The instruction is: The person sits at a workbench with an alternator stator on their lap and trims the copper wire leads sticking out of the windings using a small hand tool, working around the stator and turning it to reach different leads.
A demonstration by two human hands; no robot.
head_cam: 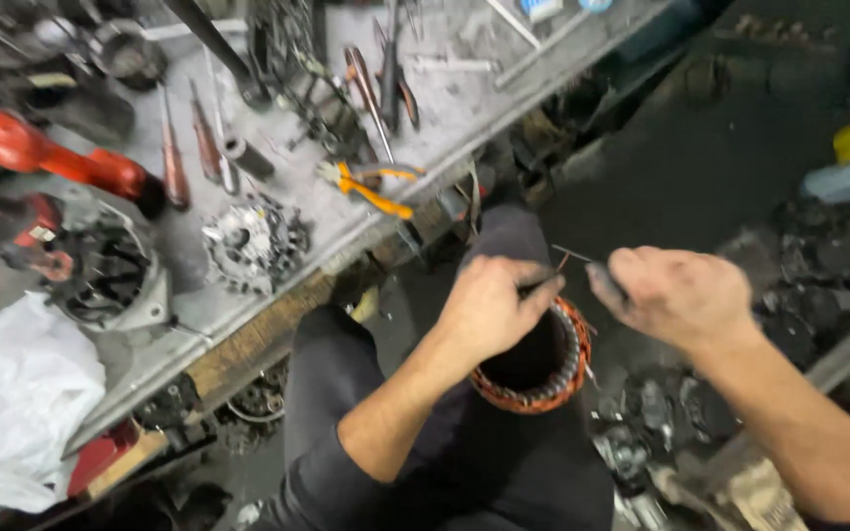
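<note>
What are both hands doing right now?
Left hand: closed on the rim of the round copper-wound metal stator ring resting on the lap.
Right hand: fingers pinched shut on a thin dark wire rising from the ring.

Stator [553,379]: glossy copper windings; workbench [464,108]: scuffed matt metal.

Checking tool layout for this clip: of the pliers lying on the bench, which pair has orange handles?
The pliers at the bench's near edge, closest to the person's knee; their handles are bright orange. The other pliers, farther back on the bench, have dark handles.
</note>
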